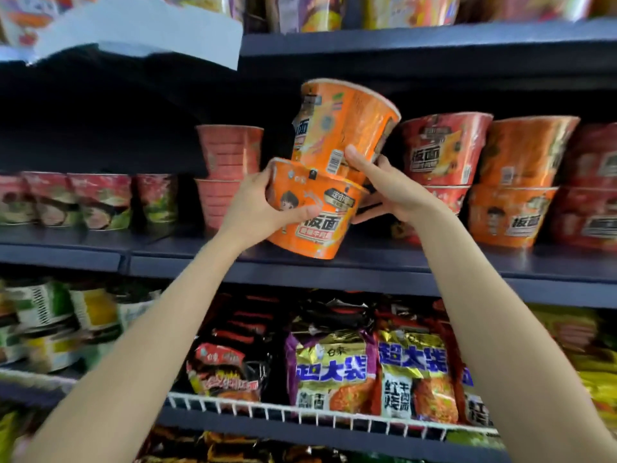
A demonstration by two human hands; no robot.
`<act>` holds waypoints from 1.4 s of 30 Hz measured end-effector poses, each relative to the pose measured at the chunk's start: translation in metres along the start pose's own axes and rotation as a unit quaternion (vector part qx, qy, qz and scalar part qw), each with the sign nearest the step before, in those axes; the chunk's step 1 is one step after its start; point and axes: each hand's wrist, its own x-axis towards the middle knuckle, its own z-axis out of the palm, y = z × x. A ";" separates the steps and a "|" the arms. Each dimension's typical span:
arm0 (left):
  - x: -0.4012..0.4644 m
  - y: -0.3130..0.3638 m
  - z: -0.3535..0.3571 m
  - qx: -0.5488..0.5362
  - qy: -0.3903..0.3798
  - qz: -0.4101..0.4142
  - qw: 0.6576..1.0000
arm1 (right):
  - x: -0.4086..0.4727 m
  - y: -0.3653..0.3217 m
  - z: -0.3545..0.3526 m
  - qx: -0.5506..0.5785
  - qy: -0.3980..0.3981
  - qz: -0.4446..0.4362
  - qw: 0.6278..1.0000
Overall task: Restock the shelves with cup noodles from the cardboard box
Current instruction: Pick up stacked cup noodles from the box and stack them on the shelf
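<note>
While both forearms reach up to the middle shelf (334, 262), the left hand (257, 208) grips the lower orange cup (314, 215) and the right hand (390, 192) fingers (355, 160) clasp the tilted upper orange cup (344, 123).

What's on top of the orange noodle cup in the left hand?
A second orange cup, tilted right, sits on the lower orange cup held by the left hand. The right hand steadies it. Their contact is hidden.

Glossy film wrap is glinting on the orange cup noodles (344, 128), foil sheen is showing on noodle packets (329, 365), the shelf (334, 265) is looking matt
</note>
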 end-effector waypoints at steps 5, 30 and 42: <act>0.053 -0.031 0.052 -0.007 -0.027 -0.052 0.998 | 0.032 0.019 -0.010 -0.052 0.096 0.012 0.994; 0.000 0.022 0.101 -0.063 0.114 0.090 0.987 | -0.056 0.074 -0.021 -0.316 0.240 -0.302 0.867; -0.331 0.040 0.217 0.070 0.029 0.078 0.994 | -0.319 0.254 -0.065 -0.359 0.073 -0.325 0.872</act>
